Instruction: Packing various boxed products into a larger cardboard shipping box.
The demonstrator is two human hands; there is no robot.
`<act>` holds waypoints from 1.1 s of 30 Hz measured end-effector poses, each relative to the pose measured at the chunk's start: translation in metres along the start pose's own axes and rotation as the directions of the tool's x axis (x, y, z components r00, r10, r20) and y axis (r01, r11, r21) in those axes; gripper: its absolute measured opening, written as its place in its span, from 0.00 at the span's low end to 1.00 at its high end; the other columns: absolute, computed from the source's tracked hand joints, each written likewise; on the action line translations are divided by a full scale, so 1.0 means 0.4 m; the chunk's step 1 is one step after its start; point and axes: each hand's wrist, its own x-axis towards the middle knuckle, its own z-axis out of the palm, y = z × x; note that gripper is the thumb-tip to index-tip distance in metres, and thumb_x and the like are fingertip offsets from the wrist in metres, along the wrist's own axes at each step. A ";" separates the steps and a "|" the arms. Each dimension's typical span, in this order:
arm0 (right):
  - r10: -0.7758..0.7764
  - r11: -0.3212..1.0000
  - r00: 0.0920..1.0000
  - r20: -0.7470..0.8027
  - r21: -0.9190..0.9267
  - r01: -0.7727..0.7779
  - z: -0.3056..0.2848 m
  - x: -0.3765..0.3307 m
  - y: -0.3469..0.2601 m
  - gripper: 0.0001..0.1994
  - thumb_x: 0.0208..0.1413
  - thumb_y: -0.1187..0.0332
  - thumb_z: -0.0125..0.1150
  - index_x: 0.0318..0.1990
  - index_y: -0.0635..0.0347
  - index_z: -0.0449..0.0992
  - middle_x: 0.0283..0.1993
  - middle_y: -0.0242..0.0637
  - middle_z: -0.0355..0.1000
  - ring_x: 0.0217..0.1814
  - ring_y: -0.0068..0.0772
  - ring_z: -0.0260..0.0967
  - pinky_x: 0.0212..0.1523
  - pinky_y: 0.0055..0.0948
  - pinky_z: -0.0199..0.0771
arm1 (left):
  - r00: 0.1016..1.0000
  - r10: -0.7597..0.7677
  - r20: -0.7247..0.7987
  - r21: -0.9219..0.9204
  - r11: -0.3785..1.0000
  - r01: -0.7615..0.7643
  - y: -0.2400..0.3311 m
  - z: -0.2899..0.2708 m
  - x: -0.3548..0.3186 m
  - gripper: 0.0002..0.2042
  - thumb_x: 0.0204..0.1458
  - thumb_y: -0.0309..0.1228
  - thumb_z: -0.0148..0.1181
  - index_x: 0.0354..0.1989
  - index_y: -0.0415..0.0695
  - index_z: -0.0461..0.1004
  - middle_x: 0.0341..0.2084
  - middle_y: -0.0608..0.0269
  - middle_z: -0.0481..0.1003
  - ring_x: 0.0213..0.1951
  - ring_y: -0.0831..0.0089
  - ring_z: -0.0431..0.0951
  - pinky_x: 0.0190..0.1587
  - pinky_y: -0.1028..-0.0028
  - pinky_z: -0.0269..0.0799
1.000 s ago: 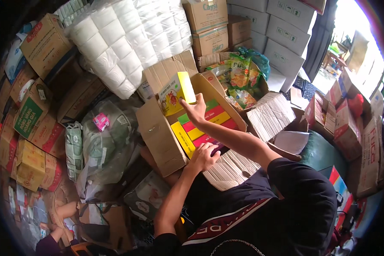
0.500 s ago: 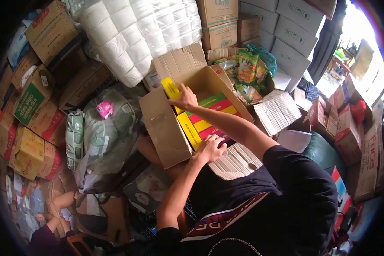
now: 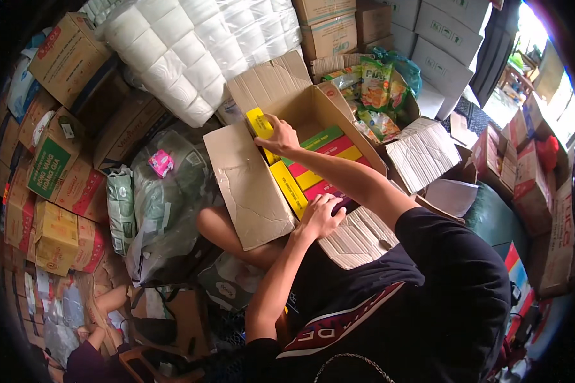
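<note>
A cardboard box [image 3: 329,110] with its flaps spread stands before me. Inside lies a row of slim cartons, among them a green carton [image 3: 321,140], a red-and-yellow carton [image 3: 338,150] and a yellow carton [image 3: 289,189] along the left wall. My right hand [image 3: 280,135] is closed around another yellow carton [image 3: 258,121], tilted at the far left inside wall. At the near end, my left hand [image 3: 322,216] has its fingers bent over a dark purple carton [image 3: 346,200], thumb on the near side. Its fingertips are partly hidden.
Behind the box is a wrapped stack of white rolls [image 3: 172,51]. An open carton of snack bags [image 3: 375,96] stands at its far right. Bagged green packs [image 3: 172,185] lie left. Stacked cartons [image 3: 51,159] line the far left; another person's arm [image 3: 96,335] shows lower left.
The view has shifted slightly, moving the whole scene in the picture. My right hand keeps its hold on the yellow carton, and my left hand stays at the near end.
</note>
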 end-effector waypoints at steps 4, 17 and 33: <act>-0.029 0.999 0.998 0.055 -0.038 0.031 -0.020 -0.007 -0.022 0.46 0.41 0.45 0.70 0.71 0.43 0.63 0.57 0.54 0.73 0.60 0.56 0.71 0.63 0.47 0.72 | 0.999 -0.007 0.031 0.004 1.000 0.007 0.011 -0.005 0.004 0.23 0.62 0.45 0.54 0.58 0.43 0.76 0.56 0.49 0.74 0.59 0.51 0.71 0.66 0.58 0.65; -0.063 0.968 0.947 0.314 -0.210 0.135 0.011 -0.043 0.004 0.44 0.55 0.37 0.58 0.78 0.32 0.50 0.54 0.58 0.64 0.51 0.58 0.73 0.50 0.48 0.76 | 1.000 -0.025 0.015 0.041 0.999 0.025 0.018 -0.012 -0.005 0.22 0.62 0.44 0.54 0.57 0.42 0.76 0.55 0.49 0.75 0.59 0.51 0.72 0.64 0.57 0.66; -0.179 0.867 0.924 0.337 -0.391 0.311 -0.142 -0.183 0.371 0.36 0.65 0.47 0.53 0.76 0.52 0.55 0.78 0.52 0.49 0.82 0.60 0.40 0.76 0.56 0.48 | 0.993 0.088 -0.073 0.035 0.996 -0.085 -0.018 0.038 0.007 0.21 0.59 0.43 0.58 0.53 0.40 0.78 0.50 0.46 0.77 0.54 0.47 0.74 0.60 0.55 0.69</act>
